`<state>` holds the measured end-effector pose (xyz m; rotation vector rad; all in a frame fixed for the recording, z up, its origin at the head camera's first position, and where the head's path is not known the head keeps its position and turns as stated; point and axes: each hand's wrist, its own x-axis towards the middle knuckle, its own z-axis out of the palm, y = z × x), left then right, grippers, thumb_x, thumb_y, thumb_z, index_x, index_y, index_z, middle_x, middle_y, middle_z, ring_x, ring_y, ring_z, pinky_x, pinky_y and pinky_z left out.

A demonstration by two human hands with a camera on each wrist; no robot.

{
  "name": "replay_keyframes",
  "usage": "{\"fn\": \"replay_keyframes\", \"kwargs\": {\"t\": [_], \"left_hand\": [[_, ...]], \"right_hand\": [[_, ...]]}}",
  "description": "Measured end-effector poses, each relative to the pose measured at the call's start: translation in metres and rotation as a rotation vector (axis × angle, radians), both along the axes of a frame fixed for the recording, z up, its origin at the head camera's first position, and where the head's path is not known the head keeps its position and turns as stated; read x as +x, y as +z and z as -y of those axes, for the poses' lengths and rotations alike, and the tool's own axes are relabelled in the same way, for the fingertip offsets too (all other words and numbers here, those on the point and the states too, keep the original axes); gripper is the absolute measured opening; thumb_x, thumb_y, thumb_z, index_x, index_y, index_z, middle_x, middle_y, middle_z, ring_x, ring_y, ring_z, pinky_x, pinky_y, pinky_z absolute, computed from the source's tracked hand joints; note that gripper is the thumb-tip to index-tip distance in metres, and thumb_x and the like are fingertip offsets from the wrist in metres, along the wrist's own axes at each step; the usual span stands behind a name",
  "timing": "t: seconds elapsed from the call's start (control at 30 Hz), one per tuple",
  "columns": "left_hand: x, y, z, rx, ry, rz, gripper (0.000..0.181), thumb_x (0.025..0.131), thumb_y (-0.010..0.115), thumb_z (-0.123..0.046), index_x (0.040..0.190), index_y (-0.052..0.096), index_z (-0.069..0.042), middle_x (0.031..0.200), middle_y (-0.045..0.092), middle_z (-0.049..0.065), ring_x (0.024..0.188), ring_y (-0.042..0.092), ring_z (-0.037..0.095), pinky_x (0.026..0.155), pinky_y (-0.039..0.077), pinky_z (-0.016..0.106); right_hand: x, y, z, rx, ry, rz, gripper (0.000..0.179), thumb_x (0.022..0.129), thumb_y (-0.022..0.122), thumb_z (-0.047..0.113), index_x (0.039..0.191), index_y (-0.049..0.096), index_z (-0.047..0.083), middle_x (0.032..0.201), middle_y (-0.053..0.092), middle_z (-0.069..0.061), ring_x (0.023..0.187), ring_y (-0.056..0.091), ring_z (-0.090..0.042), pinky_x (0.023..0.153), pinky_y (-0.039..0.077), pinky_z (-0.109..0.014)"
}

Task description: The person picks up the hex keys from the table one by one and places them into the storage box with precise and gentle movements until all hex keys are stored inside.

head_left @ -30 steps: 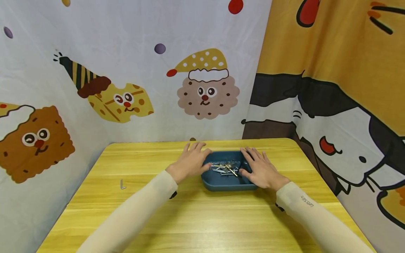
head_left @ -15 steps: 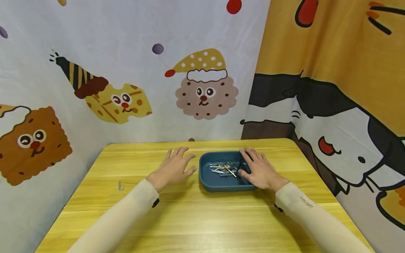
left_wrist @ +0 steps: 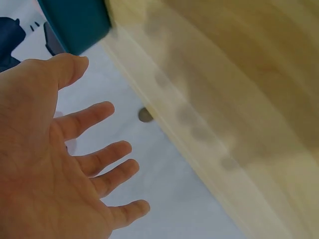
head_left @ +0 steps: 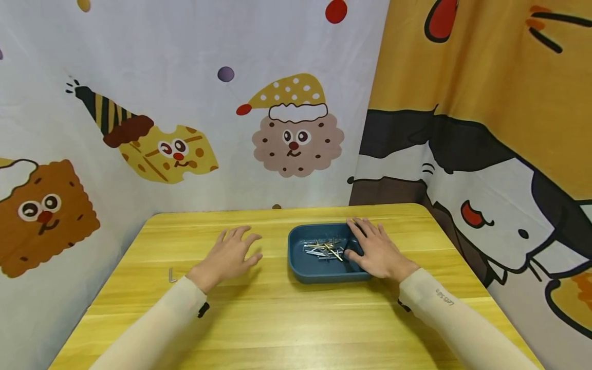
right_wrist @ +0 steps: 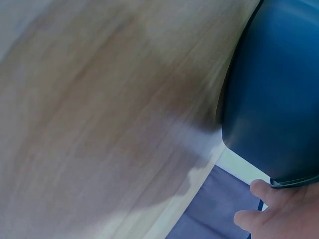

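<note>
My right hand (head_left: 380, 252) rests over the right end of a dark blue plastic bin (head_left: 330, 278), with its thumb inside and fingers stretched toward the far rim. In the right wrist view, fingertips (right_wrist: 261, 189) show at the rim of the blue bin (right_wrist: 274, 94). Loose silver and gold-coloured thin metal pieces (head_left: 326, 248) lie in the bin; their exact kind is too small to tell. My left hand (head_left: 226, 257) hovers over the table left of the bin, holding nothing. Its fingers (left_wrist: 102, 159) are spread. Left of it, a small L-shaped hex key (head_left: 171, 276) lies on the table.
The yellow wood-grain table (head_left: 287, 329) has a far edge close to a hanging cloth (head_left: 194, 103) printed with cartoon figures. An orange and black patterned cloth (head_left: 485, 180) hangs along the right side.
My left hand has come away from the bin's left side and moved left toward the hex key. The right hand stays at the bin's right end. The view has shifted slightly.
</note>
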<state>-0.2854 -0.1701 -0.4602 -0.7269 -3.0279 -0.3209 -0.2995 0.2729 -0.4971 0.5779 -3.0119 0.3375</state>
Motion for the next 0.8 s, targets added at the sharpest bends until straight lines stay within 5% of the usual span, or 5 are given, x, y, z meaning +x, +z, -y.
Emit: {"fn": "replay_keyframes", "kwargs": {"t": [0.8], "left_hand": [[0.033,-0.022,0.098,0.013,0.115,-0.03,0.052,0.113,0.079,-0.037,0.156,0.069,-0.01,0.166,0.057,0.036,0.148,0.058,0.065,0.118,0.04,0.094]], "right_hand": [[0.001,0.0,0.002,-0.003,0.001,0.001,0.089,0.118,0.064,0.054,0.188,0.023,0.016,0.193,0.027,-0.021,0.179,0.023,-0.054,0.141,0.017,-0.084]]}}
